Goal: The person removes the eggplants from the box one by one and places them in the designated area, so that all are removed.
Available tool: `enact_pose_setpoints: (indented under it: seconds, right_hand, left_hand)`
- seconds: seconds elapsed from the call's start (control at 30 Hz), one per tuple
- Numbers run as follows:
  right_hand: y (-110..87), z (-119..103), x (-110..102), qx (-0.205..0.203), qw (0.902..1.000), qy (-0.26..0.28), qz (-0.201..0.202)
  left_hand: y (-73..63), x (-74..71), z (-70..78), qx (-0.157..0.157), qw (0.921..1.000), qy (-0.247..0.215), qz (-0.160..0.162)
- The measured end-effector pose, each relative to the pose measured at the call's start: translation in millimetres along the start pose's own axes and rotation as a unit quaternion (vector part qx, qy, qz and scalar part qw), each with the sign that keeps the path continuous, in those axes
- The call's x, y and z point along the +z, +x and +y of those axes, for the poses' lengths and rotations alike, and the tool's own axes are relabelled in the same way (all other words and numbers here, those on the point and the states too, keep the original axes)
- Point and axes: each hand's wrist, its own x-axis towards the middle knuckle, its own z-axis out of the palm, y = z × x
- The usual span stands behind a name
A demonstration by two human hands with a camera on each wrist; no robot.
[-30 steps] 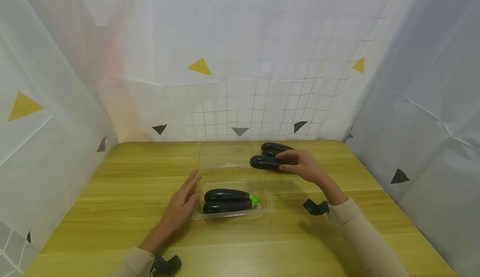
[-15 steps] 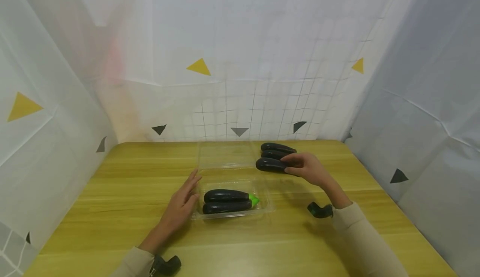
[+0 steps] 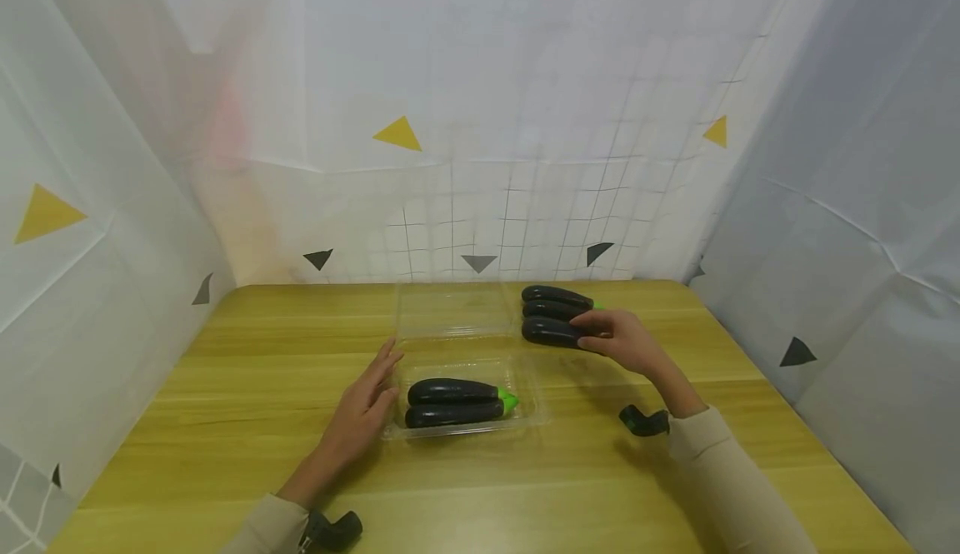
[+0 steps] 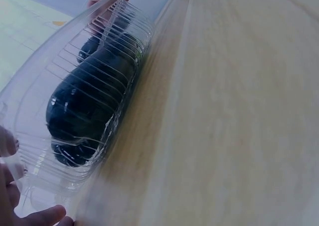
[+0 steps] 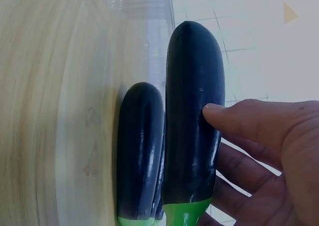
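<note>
My right hand (image 3: 618, 339) pinches a dark eggplant (image 3: 551, 331) between thumb and fingers. In the right wrist view this held eggplant (image 5: 193, 116) stands out in front of another eggplant (image 5: 140, 151), its green stem end toward the bottom. Two more eggplants (image 3: 557, 294) lie side by side just behind it in the head view. My left hand (image 3: 360, 412) touches the left end of a clear plastic container (image 3: 531, 408), fingers loosely extended. Inside the container lie two eggplants (image 3: 453, 390) with green ends pointing right; the left wrist view shows them through the ribbed wall (image 4: 107, 71).
The container's clear lid (image 3: 453, 308) lies folded back behind the tray, just left of the eggplant group. Pale sheets (image 3: 480, 79) wall in the wooden table (image 3: 480, 496) at the back and both sides. A black device (image 3: 641, 421) is strapped at the right wrist.
My right hand has moved right and slightly toward me with the eggplant, bringing it in line with the two behind. The left hand and the container have stayed put.
</note>
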Motion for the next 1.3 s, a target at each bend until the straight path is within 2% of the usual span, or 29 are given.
enact_pose_setpoints:
  seconds: [0.3,0.6,0.9,1.3]
  right_hand:
    - [-2.1,6.1,-0.9,0.010,0.9999,-0.005,-0.003]
    - [-3.6,20.1,6.5,0.020,0.9995,-0.024,-0.003]
    - [-2.9,30.2,11.3,0.027,0.9993,-0.022,-0.015]
    - [1.8,38.5,14.2,0.020,0.9990,-0.038,-0.016]
  left_hand:
    - [-0.4,0.5,-0.8,-0.002,0.9999,-0.016,-0.003]
    - [-0.2,0.1,-0.5,-0.001,0.9999,-0.013,-0.004]
    - [-0.5,0.3,-1.5,-0.001,1.0000,-0.009,-0.004]
    - [0.3,0.9,-2.9,0.003,1.0000,0.009,0.001]
